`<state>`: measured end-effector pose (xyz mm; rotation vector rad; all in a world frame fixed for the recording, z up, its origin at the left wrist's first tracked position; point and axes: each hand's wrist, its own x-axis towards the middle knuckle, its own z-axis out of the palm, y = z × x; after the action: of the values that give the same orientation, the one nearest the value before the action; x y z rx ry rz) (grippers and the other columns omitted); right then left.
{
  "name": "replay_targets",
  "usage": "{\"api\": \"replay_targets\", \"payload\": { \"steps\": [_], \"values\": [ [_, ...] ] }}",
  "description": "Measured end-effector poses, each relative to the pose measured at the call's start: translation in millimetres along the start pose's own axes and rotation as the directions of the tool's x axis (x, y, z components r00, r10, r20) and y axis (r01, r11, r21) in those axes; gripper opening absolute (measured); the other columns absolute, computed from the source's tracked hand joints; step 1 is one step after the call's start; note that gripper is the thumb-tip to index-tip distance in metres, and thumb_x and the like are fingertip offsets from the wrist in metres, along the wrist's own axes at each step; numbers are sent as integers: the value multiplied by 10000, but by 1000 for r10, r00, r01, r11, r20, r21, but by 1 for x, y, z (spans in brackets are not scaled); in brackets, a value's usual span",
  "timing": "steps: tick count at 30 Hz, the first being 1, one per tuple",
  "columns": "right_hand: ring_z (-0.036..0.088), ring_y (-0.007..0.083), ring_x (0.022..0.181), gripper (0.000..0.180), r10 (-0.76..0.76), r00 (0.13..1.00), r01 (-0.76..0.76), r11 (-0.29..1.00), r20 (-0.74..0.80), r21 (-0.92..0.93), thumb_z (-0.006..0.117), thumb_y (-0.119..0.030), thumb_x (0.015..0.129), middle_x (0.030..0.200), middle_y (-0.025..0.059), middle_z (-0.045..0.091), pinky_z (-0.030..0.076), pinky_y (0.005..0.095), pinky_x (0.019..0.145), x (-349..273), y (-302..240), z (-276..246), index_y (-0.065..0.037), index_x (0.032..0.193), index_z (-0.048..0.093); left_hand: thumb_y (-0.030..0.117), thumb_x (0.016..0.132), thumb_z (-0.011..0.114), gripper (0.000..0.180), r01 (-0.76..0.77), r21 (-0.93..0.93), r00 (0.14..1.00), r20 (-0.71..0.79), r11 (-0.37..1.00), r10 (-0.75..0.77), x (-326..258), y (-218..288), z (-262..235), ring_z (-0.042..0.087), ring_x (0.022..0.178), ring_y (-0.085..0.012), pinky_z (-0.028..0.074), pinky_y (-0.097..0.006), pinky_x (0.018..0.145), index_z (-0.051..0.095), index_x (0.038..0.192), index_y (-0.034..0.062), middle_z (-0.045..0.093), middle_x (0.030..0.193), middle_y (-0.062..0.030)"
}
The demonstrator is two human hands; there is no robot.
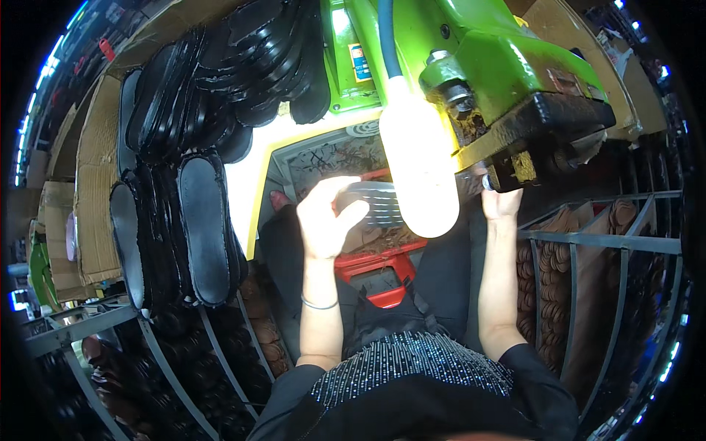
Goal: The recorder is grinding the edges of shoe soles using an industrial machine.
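A dark, elongated shoe sole (pixel 379 200) is held level by the left hand (pixel 328 214), which is closed around its rounded near end, the thumb pressed on top. Its glossy face is marked by rows of short pale dashes; its other part is hidden behind a glowing white oblong lamp (pixel 419 165). The sole is positioned beside the head of a glossy green metal machine (pixel 515 62). The right hand (pixel 503 203) is raised beneath that head, its fingers partly covered; whether anything is gripped cannot be told.
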<state>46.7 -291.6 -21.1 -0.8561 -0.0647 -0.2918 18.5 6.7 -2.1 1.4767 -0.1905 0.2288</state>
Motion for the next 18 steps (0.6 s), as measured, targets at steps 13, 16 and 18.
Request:
{"api": "replay_targets", "payload": {
  "steps": [13,16,18],
  "values": [
    [573,119,846,354,43,998,-24,933,43,-359,644,71,740,950,71,602,459,262,800,-52,31,41,29,1057,492,7,796,650,434,308,-578,897,-87,755,-433,-59,-69,-42,576,955,-193,471,-307,864,484,1194,-33,579,1043,-107],
    [587,121,809,353,-19,997,57,863,81,-502,701,41,720,907,78,619,481,258,754,-57,28,59,41,1024,522,-5,795,647,388,400,-632,871,35,664,-490,-97,-105,-47,590,925,-165,499,-285,803,491,1150,0,581,1044,-96],
    [600,123,785,336,-66,993,107,851,97,-514,720,31,715,878,82,632,494,255,729,-53,24,66,44,997,539,8,769,689,283,560,-328,825,133,761,-549,-109,-120,-42,620,834,-142,503,-265,757,582,1031,21,635,942,-79]
  ]
}}
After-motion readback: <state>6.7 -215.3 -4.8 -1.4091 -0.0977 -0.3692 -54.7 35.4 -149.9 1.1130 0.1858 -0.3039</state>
